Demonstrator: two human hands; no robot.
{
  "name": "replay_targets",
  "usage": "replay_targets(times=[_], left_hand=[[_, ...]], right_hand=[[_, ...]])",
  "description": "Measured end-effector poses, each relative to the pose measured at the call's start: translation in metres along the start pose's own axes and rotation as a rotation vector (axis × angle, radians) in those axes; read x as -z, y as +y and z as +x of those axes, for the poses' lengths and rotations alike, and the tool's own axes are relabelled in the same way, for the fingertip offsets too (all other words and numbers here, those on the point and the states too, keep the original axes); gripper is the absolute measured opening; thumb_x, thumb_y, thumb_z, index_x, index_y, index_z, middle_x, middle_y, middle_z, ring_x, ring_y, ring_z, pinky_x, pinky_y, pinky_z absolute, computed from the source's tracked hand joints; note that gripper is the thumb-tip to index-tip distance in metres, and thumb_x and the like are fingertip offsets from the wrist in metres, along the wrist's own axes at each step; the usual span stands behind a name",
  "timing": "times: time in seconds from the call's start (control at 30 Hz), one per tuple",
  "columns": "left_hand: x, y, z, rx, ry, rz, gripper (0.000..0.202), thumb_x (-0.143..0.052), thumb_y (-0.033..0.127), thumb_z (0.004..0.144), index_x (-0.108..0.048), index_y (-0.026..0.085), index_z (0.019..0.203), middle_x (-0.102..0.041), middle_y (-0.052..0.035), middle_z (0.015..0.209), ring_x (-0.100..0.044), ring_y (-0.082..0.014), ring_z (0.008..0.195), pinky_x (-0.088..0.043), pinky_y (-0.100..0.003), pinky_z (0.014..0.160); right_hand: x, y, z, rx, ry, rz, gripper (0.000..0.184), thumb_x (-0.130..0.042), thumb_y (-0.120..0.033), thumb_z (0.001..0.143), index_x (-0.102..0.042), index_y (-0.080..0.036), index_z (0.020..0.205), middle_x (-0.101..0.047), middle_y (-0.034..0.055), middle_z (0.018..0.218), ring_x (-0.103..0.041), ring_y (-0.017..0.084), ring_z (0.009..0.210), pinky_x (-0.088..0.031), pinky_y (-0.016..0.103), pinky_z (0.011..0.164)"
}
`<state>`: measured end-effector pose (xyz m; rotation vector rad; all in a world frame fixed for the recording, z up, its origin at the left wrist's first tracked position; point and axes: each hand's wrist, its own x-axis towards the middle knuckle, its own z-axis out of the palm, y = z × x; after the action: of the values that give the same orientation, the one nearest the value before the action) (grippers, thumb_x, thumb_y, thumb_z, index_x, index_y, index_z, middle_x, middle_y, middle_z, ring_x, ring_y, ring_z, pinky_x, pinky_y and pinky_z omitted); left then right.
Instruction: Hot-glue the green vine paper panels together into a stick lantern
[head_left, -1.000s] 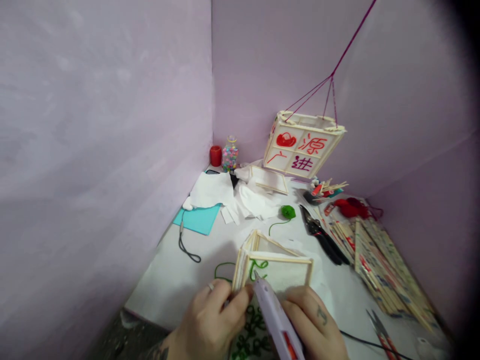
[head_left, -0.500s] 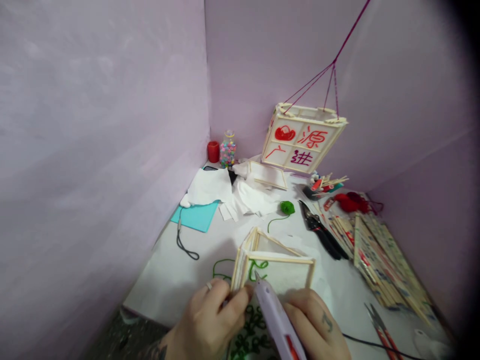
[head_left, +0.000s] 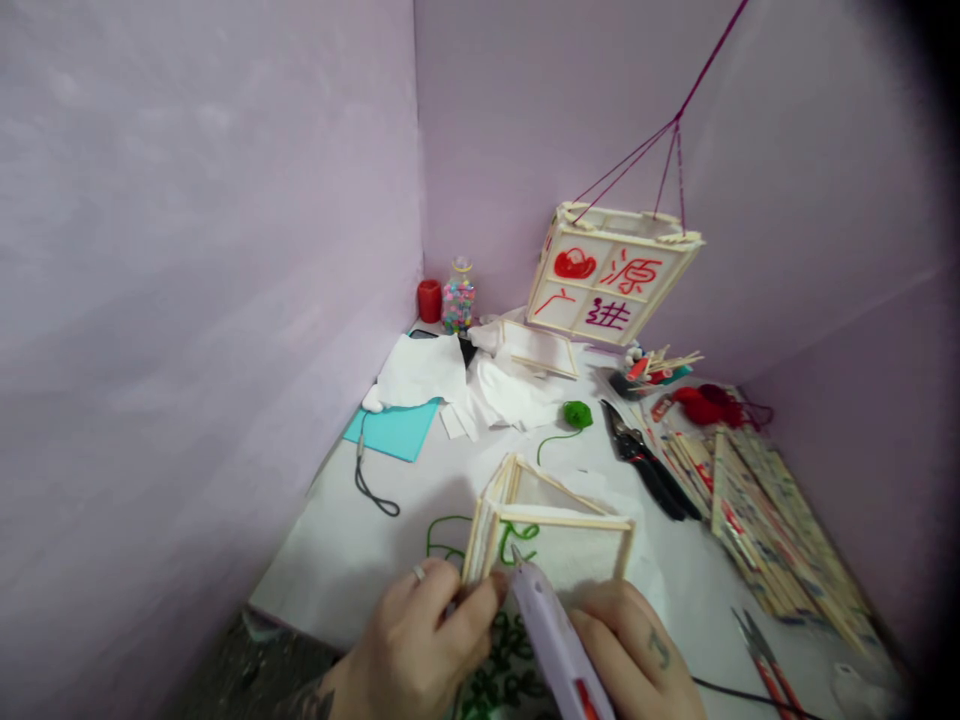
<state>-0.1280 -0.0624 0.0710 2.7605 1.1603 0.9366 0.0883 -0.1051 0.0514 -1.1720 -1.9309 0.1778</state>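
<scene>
My left hand [head_left: 427, 635] is closed around the lower left corner of a small paper-covered lantern frame [head_left: 574, 519] made of thin sticks. Green yarn [head_left: 514, 543] is shaped into strokes on the frame's front panel, and a loose strand runs out to its left. In my right hand [head_left: 637, 645] is a lilac glue gun [head_left: 551, 640] with a red trigger. Its nozzle points at the lower end of the green strokes; whether it touches the paper I cannot tell. Below the frame, dark green yarn loops [head_left: 504, 670] lie partly hidden by my hands.
A finished lantern [head_left: 615, 275] hangs by purple cords at the back. Black pruning shears [head_left: 652, 465], bundled sticks [head_left: 780, 530] and red-handled scissors [head_left: 769, 660] lie on the right. A green yarn ball [head_left: 577, 415], white paper [head_left: 424, 368] and a blue sheet [head_left: 394, 430] sit beyond the frame.
The whole view has shifted very slightly. Both hands, the glue gun and the frame keep the same places relative to each other.
</scene>
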Motion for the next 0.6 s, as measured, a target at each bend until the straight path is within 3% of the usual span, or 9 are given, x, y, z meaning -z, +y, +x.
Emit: replay_targets(times=[0.37, 0.6], left_hand=[[-0.0006, -0.0001, -0.0009, 0.017, -0.002, -0.027, 0.026, -0.042, 0.022, 0.1, -0.063, 0.02, 0.114, -0.056, 0.0006, 0.065, -0.054, -0.0125, 0.05, -0.047, -0.022, 0.046], [0.002, 0.0017, -0.0008, 0.031, -0.013, -0.003, 0.027, -0.04, 0.023, 0.101, -0.064, 0.021, 0.113, -0.055, 0.0016, 0.063, -0.053, -0.012, 0.048, -0.046, -0.022, 0.045]], right_hand=[[0.0045, -0.0001, -0.003, -0.028, -0.047, -0.054, 0.025, -0.037, -0.02, 0.101, -0.061, -0.018, 0.091, -0.055, 0.0043, 0.069, -0.049, 0.017, 0.061, -0.039, 0.028, 0.053], [0.0055, 0.0005, -0.0024, 0.013, -0.069, -0.056, 0.022, -0.041, -0.015, 0.098, -0.062, -0.016, 0.094, -0.057, 0.0066, 0.073, -0.05, 0.018, 0.065, -0.041, 0.029, 0.057]])
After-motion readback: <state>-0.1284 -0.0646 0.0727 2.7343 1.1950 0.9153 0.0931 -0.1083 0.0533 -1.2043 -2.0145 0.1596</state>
